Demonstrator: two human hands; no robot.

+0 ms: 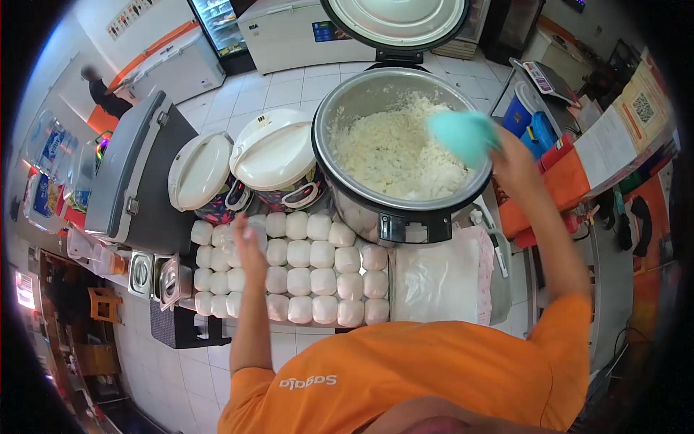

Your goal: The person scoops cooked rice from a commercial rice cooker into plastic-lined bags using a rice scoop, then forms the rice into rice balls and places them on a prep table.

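Observation:
A large rice cooker (pixel 324 155) stands with its lid up, its pot part filled with white rice (pixel 390 148). My right hand (pixel 512 160) is closed on a turquoise rice scoop (pixel 463 136), blurred by motion, over the right side of the rice. My left hand (pixel 250 249) is over the left half of several rows of white rounded parcels (pixel 298 253). Its fingers are smeared, and I cannot tell whether the pale patch at them is something held. Right of the parcels lies a stack of clear and white wrapping sheets (pixel 437 282).
Two white-lidded flowered containers (pixel 275 155) stand left of the cooker, beside a grey cooler box (pixel 137 166). Metal lidded pans (pixel 173 281) sit at the left edge. On the right are an orange box (pixel 567 181) and a scale (pixel 546 78). A person (pixel 108 94) stands far left.

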